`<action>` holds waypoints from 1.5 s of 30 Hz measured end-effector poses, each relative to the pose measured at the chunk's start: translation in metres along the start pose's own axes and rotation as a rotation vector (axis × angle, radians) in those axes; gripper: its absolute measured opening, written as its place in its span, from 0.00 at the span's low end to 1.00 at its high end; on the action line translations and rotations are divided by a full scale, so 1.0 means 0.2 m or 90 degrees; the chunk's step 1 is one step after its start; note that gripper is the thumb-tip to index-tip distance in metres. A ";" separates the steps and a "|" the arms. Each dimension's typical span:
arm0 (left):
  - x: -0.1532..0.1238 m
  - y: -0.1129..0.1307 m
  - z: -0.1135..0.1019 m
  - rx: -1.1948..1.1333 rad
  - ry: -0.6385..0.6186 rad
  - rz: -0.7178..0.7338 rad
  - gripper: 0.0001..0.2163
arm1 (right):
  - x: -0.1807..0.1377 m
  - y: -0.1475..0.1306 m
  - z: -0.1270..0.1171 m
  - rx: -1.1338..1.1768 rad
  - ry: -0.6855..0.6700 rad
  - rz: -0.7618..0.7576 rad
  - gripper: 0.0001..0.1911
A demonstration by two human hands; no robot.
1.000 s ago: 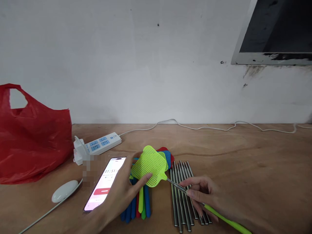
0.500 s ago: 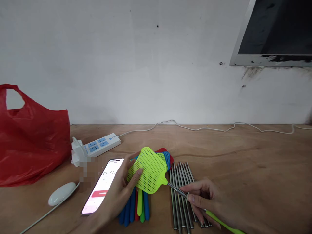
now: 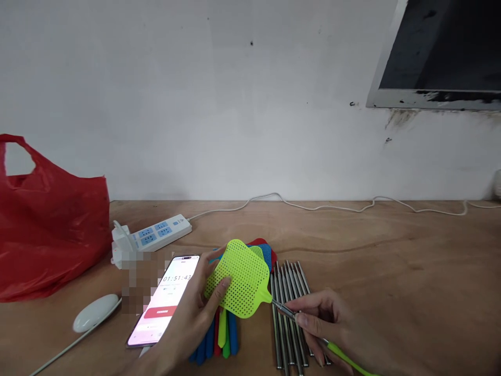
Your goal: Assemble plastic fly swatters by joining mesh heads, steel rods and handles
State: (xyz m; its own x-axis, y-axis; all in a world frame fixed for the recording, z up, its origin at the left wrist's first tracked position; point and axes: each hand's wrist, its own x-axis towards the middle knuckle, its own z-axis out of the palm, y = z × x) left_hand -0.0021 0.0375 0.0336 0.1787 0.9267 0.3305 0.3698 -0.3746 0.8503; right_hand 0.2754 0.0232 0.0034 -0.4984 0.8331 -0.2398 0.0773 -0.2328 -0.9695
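A red plastic bag [image 3: 58, 230] stands on the left of the surface [image 3: 410, 271], then a white oval device [image 3: 96, 313] nearer, a power strip [image 3: 162, 233] farther back, and a lit phone [image 3: 166, 297]. The left hand [image 3: 201, 305] has its grip closed on the mesh head of a lime fly swatter [image 3: 240, 282], above coloured handles [image 3: 217, 339]. Farther right lie metal rods [image 3: 287, 331]; over them, the right hand [image 3: 324, 318] pinches the swatter's metal shaft, its lime handle pointing near right.
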 end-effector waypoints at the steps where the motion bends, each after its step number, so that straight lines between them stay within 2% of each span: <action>1: 0.00 0.00 0.00 -0.004 -0.008 -0.005 0.18 | 0.00 0.00 0.00 0.002 0.000 0.005 0.33; 12: -0.02 0.00 0.01 -0.068 -0.022 -0.029 0.20 | 0.00 0.04 0.00 0.002 0.012 0.002 0.33; 17: -0.02 0.00 0.01 -0.088 -0.031 -0.040 0.22 | -0.02 0.00 0.01 0.010 0.015 0.010 0.31; 21: -0.01 -0.01 0.02 -0.027 -0.022 -0.034 0.25 | -0.02 -0.03 0.03 0.044 0.020 0.009 0.31; 23: -0.01 -0.03 0.02 0.014 0.010 -0.023 0.26 | 0.01 -0.03 0.03 0.080 0.026 0.002 0.31; 27: -0.01 -0.03 0.03 0.002 0.111 -0.018 0.23 | 0.07 -0.03 0.02 0.180 0.101 -0.030 0.29; 30: -0.01 -0.02 0.02 0.004 0.120 -0.032 0.16 | 0.06 -0.09 0.01 0.247 0.186 -0.048 0.26; 34: -0.03 0.00 0.02 0.040 0.050 -0.017 0.11 | 0.02 -0.18 0.01 0.332 0.275 -0.068 0.21; 42: -0.07 0.08 0.05 0.116 -0.190 -0.077 0.17 | 0.01 -0.15 0.02 0.356 0.241 -0.130 0.17; 45: -0.09 0.09 0.05 0.123 -0.250 -0.088 0.18 | 0.02 -0.13 0.03 0.357 0.221 -0.142 0.16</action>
State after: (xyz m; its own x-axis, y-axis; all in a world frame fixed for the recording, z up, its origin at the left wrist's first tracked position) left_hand 0.0111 0.0134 0.0386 0.4341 0.9008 0.0080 0.5711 -0.2821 0.7709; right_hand 0.2667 0.0294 0.0289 -0.1376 0.9817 -0.1313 -0.4994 -0.1832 -0.8468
